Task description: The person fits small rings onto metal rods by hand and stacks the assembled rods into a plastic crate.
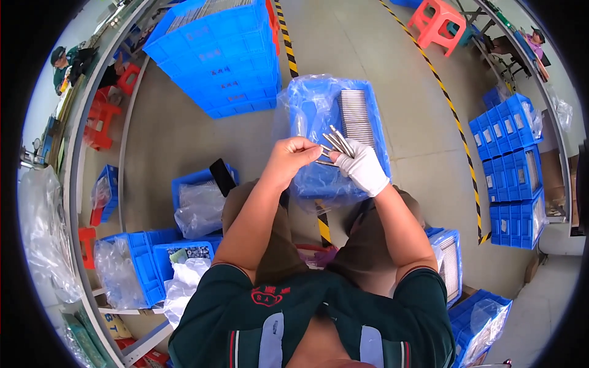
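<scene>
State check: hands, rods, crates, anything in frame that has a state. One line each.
left hand: bare, pinch grip on one thin metal rod
right hand: white glove on, grip shut on bundle of metal rods
blue crate on lap: open, plastic-lined, a row of rods inside
stack of blue crates: top one filled
plastic bag: crumpled in a crate
red stool: upright, unoccupied

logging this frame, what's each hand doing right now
Left hand: bare, closed, pinching one thin metal rod.
Right hand: white-gloved, closed on a bundle of metal rods, above the blue crate.
</scene>
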The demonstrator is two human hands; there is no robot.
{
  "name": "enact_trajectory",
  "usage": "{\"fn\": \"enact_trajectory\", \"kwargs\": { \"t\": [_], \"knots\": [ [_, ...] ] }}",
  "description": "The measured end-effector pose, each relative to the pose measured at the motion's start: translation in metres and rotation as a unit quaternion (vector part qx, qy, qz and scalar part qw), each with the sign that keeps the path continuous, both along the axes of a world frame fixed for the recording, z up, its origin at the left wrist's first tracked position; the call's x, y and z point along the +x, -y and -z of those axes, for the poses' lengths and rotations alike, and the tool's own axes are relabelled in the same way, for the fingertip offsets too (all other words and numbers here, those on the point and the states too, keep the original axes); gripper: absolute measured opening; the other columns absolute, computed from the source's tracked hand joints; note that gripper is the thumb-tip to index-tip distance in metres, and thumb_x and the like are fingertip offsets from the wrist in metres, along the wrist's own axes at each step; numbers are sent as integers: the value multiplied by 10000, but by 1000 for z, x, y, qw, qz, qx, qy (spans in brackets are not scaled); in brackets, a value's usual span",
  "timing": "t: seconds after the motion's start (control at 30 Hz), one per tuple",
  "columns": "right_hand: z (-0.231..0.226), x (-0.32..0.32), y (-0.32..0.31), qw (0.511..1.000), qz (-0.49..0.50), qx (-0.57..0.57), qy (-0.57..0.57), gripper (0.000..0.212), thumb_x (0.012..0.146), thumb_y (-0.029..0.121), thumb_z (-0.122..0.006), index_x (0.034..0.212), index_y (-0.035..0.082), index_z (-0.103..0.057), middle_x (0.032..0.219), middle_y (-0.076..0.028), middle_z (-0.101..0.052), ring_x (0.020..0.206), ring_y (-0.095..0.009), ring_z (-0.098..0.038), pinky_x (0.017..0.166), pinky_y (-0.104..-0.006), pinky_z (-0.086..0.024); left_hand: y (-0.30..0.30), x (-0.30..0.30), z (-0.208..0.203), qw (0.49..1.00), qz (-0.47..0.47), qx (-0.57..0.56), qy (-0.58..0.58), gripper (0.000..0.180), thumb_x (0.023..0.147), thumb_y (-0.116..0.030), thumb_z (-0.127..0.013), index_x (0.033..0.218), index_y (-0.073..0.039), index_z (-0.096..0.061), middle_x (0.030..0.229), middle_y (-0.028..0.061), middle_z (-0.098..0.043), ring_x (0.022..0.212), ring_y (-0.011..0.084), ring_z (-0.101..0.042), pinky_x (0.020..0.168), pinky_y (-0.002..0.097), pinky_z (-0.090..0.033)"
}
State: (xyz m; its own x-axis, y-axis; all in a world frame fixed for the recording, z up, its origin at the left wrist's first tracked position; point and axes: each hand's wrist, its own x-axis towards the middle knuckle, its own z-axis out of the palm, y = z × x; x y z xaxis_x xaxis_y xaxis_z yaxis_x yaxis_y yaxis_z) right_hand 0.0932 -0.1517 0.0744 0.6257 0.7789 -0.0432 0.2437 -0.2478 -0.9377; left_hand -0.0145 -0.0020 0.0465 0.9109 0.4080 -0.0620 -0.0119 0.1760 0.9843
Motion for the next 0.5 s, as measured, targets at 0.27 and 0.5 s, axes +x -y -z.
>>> {"fn": "enact_trajectory", "kwargs": {
  "t": [0.27,0.5],
  "knots": [
    [7,3,-3,997,0,-24,-69,204,796,195,-615,787,-2,-564,548,-33,-443,514,-87,-394,484,-269,-371,-2,2,-6,996,-52,-78,-6,157,790,-154,-634,815,0,-618,712,-7,-562,632,56,-440,595,206,-348],
    [7,4,0,994,-35,-42,90,204,783,196,-616,781,-1,-561,554,-103,-484,501,-157,-450,504,-305,-395,0,4,-1,997,-7,-74,-15,142,788,-142,-635,794,-1,-619,704,-15,-555,651,43,-441,603,192,-343]
  ]
}}
